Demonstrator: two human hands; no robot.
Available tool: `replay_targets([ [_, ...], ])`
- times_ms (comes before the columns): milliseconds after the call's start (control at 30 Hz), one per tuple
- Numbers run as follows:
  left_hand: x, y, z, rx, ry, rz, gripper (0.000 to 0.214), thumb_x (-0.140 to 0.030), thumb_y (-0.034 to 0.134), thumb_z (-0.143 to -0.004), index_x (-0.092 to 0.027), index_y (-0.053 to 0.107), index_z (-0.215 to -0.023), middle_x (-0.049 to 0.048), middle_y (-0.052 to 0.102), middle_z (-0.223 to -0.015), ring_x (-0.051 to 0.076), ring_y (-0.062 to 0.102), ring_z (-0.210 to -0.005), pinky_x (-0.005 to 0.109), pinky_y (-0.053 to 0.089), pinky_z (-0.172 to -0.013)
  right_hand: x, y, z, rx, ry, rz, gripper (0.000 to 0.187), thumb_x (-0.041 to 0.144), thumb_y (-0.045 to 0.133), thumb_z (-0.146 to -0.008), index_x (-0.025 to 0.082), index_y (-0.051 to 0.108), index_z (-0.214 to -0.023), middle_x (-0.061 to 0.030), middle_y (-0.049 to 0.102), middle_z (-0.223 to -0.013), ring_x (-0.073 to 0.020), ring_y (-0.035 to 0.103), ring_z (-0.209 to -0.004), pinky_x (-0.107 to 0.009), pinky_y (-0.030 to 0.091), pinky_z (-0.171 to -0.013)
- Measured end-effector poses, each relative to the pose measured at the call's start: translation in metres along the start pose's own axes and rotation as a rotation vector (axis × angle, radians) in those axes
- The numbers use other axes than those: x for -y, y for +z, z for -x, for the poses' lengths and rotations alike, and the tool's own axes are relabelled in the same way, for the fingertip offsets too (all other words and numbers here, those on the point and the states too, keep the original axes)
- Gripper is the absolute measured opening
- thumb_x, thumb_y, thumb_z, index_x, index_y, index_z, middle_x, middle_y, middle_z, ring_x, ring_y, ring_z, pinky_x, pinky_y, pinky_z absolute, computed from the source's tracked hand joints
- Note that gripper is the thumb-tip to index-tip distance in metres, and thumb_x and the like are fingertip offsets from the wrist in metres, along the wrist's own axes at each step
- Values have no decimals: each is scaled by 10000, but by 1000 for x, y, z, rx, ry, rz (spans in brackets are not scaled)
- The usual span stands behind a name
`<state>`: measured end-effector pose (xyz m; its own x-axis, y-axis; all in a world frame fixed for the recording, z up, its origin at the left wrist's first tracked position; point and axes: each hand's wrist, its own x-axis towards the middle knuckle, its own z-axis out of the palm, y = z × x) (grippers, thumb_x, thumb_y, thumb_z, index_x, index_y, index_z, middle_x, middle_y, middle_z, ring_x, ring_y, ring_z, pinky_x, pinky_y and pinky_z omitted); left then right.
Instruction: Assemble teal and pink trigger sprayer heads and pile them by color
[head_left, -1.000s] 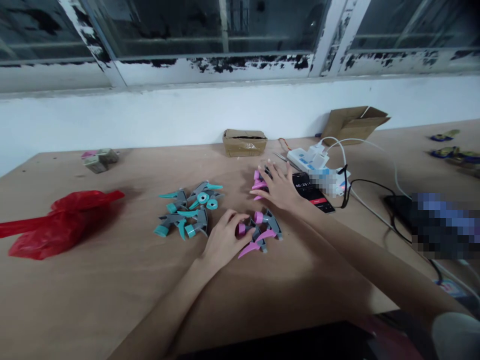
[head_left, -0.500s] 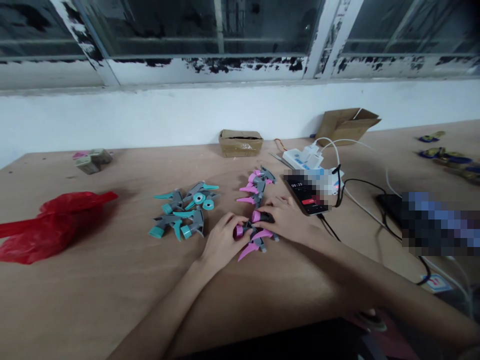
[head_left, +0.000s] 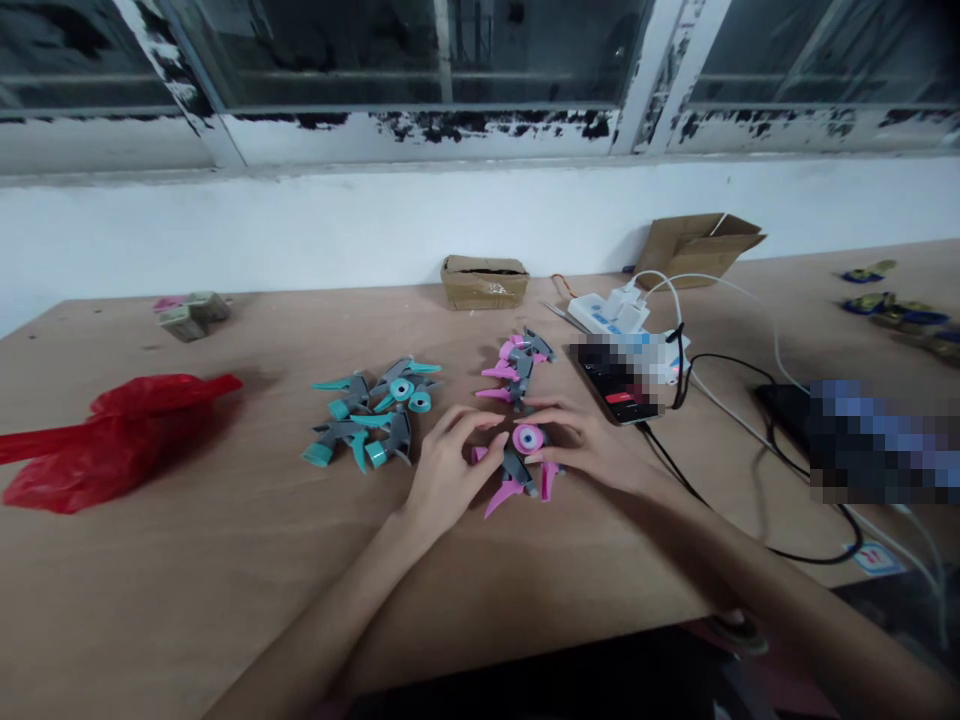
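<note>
On a wooden table, my left hand [head_left: 448, 462] and my right hand [head_left: 592, 440] close in from both sides on a small cluster of pink-and-grey spray trigger heads [head_left: 521, 466]. The right fingers pinch one pink-capped head [head_left: 529, 438] whose round cap faces the camera. The left fingers curl round another pink head at the cluster's left side. A second group of pink trigger heads [head_left: 516, 365] lies just behind. A pile of teal-and-grey trigger heads [head_left: 373, 414] lies to the left of my left hand.
A phone [head_left: 616, 381] and a white power strip [head_left: 619, 314] with cables sit right of the hands. A red plastic bag [head_left: 112, 434] lies far left. Two cardboard boxes [head_left: 484, 282] stand by the wall. A dark device lies at the right.
My right hand came back from the far pink group to the near cluster and lifted one pink head so its cap faces up. My left hand stayed on the cluster.
</note>
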<state>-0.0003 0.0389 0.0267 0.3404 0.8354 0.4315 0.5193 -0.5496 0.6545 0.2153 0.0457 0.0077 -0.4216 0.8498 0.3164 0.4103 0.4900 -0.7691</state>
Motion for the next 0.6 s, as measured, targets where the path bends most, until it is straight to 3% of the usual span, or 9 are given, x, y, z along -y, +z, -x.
replay_targets([
  [133,-9,-2,-12,149,-15,126,117,-206,605,-812,-206,616,-928,15,610,-870,129,606,-773,269,522,-700,6,1,-6,82,9,-162,365,346,678,-740,265,616,-1090,-31,632,-1056,-183,588,-1002,-397,449,-917],
  [300,-10,-2,-33,323,5,111,189,-160,662,-746,-206,596,-917,-1,619,-898,118,598,-733,260,512,-685,0,-3,-11,145,36,-221,350,353,690,-724,228,643,-1047,-27,645,-1028,-173,597,-965,-358,468,-880],
  [467,-13,-1,-57,506,-9,62,259,-86,690,-674,-202,599,-887,-18,600,-807,119,580,-709,235,491,-627,-19,-1,-8,90,46,-220,335,343,717,-698,217,661,-1004,-37,636,-995,-178,598,-930,-360,478,-839],
  [600,-11,3,-68,606,-74,134,263,-119,698,-682,-203,607,-914,-23,580,-796,106,565,-702,221,479,-615,-30,0,-3,33,48,-216,385,355,747,-661,231,663,-1015,-37,627,-993,-180,597,-914,-369,474,-835],
])
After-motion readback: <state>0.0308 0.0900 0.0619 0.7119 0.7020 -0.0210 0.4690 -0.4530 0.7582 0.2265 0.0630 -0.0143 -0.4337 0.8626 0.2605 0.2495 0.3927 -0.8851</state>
